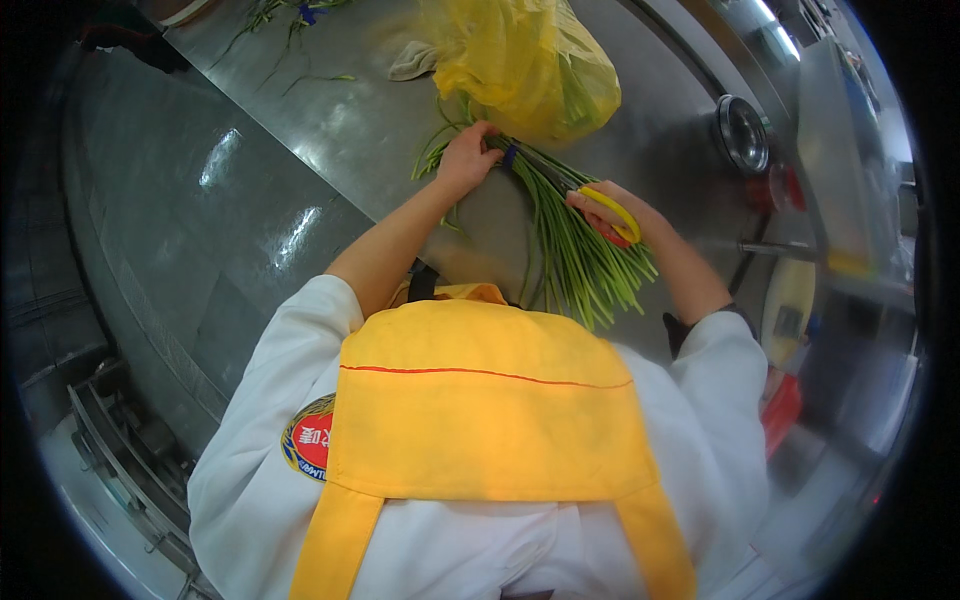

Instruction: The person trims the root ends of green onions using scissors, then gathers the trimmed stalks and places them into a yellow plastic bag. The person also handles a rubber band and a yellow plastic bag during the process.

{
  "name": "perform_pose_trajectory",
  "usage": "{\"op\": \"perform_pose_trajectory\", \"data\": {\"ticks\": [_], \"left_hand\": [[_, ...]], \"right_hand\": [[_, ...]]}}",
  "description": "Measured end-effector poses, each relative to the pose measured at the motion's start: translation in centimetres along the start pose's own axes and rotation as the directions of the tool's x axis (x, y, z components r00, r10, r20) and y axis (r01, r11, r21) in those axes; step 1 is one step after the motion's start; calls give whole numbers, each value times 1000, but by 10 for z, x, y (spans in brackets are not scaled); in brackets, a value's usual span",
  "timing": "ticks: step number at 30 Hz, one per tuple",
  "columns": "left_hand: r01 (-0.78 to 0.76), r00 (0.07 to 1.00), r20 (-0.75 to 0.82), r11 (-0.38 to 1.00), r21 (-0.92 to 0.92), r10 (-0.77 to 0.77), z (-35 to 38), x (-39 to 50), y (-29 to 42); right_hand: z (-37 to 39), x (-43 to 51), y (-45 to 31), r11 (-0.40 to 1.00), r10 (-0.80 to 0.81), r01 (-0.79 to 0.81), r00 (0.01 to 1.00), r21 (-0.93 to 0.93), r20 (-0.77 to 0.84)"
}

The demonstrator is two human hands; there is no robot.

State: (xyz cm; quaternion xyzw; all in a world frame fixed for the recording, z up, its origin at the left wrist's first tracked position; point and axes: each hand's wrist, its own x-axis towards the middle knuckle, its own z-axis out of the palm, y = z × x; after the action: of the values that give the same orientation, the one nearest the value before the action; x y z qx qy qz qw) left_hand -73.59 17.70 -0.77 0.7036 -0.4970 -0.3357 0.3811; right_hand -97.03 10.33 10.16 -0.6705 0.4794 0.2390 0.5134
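Observation:
A bunch of long green stems (581, 255), which look like garlic scapes, lies across the steel table with its cut ends fanned toward me. Blue tape (510, 156) binds it near the narrow end. Just left of that tape, my left hand (469, 156) grips the bunch, the curly thin tips poking out beyond it. My right hand (616, 206) holds scissors (611, 204) with yellow and red handles over the stems. Their blades point up-left along the bunch toward the tape; whether they are apart cannot be made out.
A yellow plastic bag (525, 67) with green stems inside stands just beyond my hands. Beside it lies a pale cloth (414, 61). More stems with blue tape (309, 13) lie at the far left. A round metal bowl (742, 133) sits at the right edge of the steel table (360, 142).

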Motion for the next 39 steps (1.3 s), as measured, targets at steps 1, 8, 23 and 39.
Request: {"op": "perform_pose_trajectory", "data": {"ticks": [1,8,23,39], "left_hand": [[-1,1000,10,1000,-17,2,0,0,-1],[-132,991,54,975,178,124,-1,-14,8],[-271,940,-185,956,112,288,25,-25,7],[-71,995,61,982,-174,83,-132,-54,-35]], "right_hand": [[2,0,1,998,-48,49,999,42,-12],[1,-3,56,923,-344,385,812,-11,-471],[-7,34,31,799,-582,228,525,-556,-621],[15,102,-35,862,-236,-55,836,-504,-495]]}}
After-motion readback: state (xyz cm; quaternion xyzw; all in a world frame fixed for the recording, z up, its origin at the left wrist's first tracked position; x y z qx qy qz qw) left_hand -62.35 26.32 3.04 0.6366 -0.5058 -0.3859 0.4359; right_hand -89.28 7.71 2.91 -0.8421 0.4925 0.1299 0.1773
